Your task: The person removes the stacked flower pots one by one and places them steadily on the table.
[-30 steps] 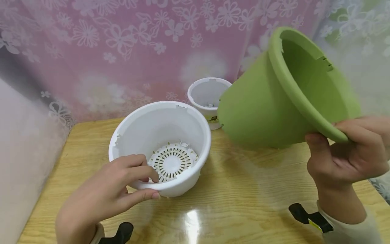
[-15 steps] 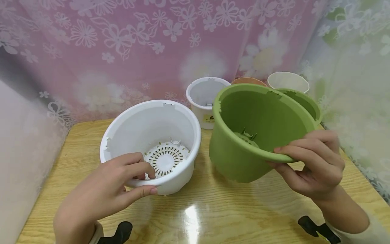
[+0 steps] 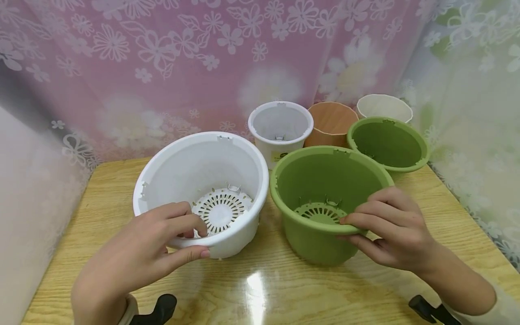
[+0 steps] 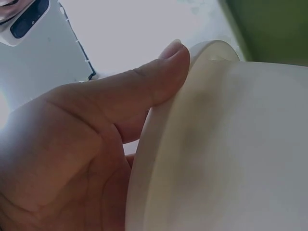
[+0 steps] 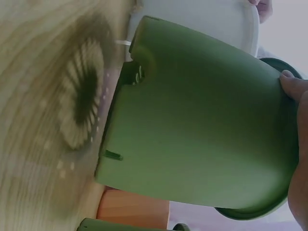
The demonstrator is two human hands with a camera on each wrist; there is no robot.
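Observation:
In the head view my left hand [image 3: 142, 248] grips the near rim of a large white plastic flowerpot [image 3: 237, 248], fingers inside and thumb outside. The pot has a slotted drainage base. My right hand [image 3: 394, 234] pinches the near rim of a large green flowerpot [image 3: 317, 248] of similar shape, just right of the white one. Thumb and white rim fill much of the left wrist view, where the fingers are mostly hidden behind the wall. From the right wrist, the green pot's base appears close over the wooden table [image 5: 29, 125], its slotted shadow cast there.
Behind the two large pots stand a smaller white pot [image 3: 264, 151] with a yellow label, a brown pot [image 3: 331, 118], a cream pot [image 3: 383, 107] and a smaller green pot [image 3: 390, 144]. A floral curtain [image 3: 183, 81] hangs along the back of the table.
The green flowerpot came down and left, turning from tilted to nearly upright beside the white one, uncovering the pots behind. My left hand and the white flowerpot shifted slightly left, then stayed.

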